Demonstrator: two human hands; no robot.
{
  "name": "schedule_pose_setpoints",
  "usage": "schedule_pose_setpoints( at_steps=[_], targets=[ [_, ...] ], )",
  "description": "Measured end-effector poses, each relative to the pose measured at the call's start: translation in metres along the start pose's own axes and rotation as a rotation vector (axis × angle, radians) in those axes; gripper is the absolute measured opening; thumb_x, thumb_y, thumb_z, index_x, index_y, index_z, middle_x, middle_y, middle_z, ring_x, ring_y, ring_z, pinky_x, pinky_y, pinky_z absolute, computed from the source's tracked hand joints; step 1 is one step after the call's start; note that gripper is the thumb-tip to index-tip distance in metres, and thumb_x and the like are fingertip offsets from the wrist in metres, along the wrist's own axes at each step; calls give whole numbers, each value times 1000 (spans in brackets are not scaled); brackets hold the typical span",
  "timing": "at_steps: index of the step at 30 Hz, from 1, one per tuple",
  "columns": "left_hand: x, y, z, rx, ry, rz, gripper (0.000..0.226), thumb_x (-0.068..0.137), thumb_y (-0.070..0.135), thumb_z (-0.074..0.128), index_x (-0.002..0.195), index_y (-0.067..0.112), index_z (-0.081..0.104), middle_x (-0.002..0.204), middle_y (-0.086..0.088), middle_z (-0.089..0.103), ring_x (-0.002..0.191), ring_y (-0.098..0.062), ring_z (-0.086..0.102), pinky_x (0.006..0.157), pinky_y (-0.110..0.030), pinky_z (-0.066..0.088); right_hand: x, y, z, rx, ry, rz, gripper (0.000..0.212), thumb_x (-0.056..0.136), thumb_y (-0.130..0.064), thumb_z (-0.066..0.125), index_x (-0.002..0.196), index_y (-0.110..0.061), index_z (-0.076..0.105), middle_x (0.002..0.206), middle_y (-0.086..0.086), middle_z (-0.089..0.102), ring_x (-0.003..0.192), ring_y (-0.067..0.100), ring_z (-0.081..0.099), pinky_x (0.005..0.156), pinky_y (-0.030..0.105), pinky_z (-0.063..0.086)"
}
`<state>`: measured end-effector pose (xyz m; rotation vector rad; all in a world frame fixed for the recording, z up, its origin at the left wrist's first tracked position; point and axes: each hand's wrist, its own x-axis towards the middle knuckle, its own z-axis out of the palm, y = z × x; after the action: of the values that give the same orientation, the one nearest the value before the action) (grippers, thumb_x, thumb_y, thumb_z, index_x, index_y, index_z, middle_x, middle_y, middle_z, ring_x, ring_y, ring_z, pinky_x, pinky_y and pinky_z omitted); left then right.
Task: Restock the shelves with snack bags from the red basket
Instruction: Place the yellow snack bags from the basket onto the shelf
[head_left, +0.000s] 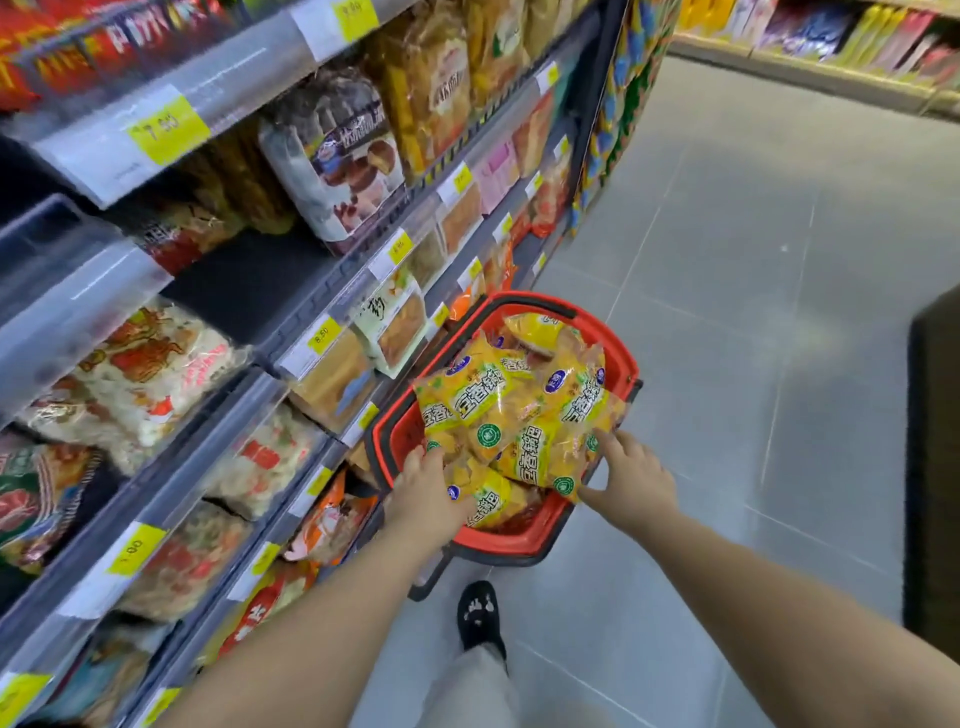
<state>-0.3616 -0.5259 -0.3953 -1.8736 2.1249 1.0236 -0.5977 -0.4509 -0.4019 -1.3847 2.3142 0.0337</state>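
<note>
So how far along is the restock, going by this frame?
Early. Done: nothing clearly shelved, and one shelf shows a bare dark gap. In hand: both hands are at the yellow bags heaped in the red basket, left hand at the near-left side, right hand with fingers spread on the right side. No bag is lifted out. Left: the whole heap.

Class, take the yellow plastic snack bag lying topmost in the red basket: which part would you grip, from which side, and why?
Probably come from above and pinch the topmost yellow plastic snack bag by its free left end. It lies flat on the heap, above the rim of the red plastic basket, with other bags crowding its right side.
</note>
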Motion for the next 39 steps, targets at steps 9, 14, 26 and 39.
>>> schedule_pose_setpoints(
  at_steps=[9,14,26,39],
  targets=[
    [103,44,14,-173,-42,-181,70,78,43,64,137,13,41,143,-12,37,129,-33,39,105,-42,37,110,31,-11,-17,-122,-26,74,86,-47,58,148,-28,23,155,3,21,137,28,29,108,44,31],
    [158,73,42,-483,57,-420,98,74,49,73,149,14,21,151,-14,30,137,-32,31,109,-41,30,175,53,-4,-4,-184,-109,56,89,-32,57,139,-18,39,140,8,42,125,30,41,102,41,36],
    [220,90,79,-820,360,-746,98,68,48,79,141,45,14,141,-8,37,105,-25,47,78,-38,39,257,75,43,-90,-370,-304,62,94,-43,48,149,-34,20,152,11,25,133,31,33,101,44,40],
    [168,54,74,-1013,606,-666,101,66,42,84,146,40,22,136,17,34,114,-2,32,82,-20,35,275,31,51,-300,-397,-213,102,81,-54,63,142,-49,-19,143,17,33,127,37,39,93,56,44]
  ],
)
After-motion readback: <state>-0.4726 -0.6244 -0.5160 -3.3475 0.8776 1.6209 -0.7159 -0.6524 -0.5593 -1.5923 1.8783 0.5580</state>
